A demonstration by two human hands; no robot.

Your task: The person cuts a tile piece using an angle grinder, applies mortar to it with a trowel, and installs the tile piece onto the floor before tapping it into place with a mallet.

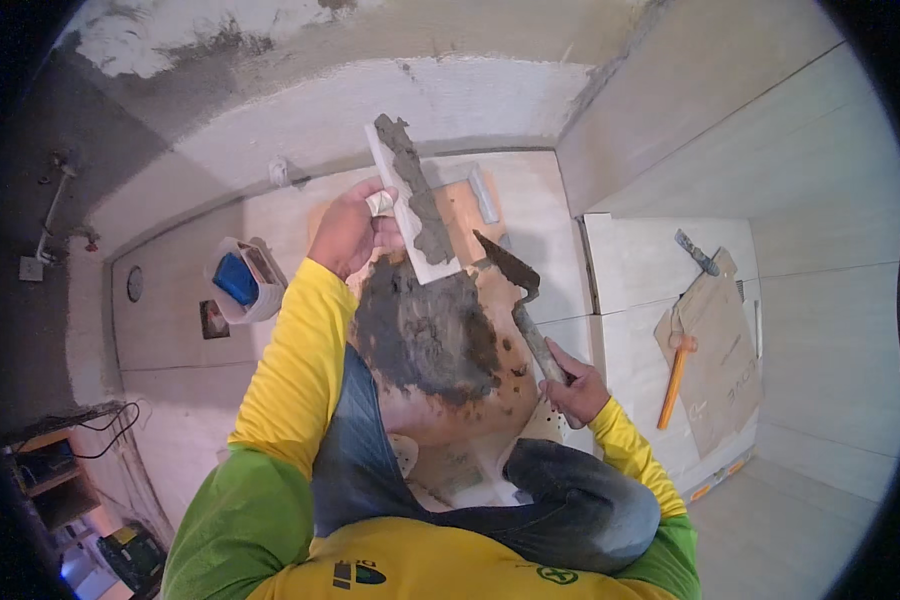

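My left hand (355, 225) grips a narrow white tile strip (436, 268), raised at a slant with a long heap of grey mortar (417, 190) on its face. My right hand (575, 390) holds a trowel by its handle, the dark, dirty blade (505, 260) angled up beside the strip's lower end. Below both hands lies a tan board (505, 390) smeared with dark wet mortar. A metal tool (482, 195) rests at the board's back part, behind the strip. My jeans-clad legs are bent at either side of the board's lower part.
On the left are a white bucket (265, 300) with a blue item, a drain hole, and a pipe on the wall. To the right, a cardboard sheet (720, 350) carries an orange-handled hammer (675, 385) and a scraper (698, 252). Tiled walls (825, 180) border the right side.
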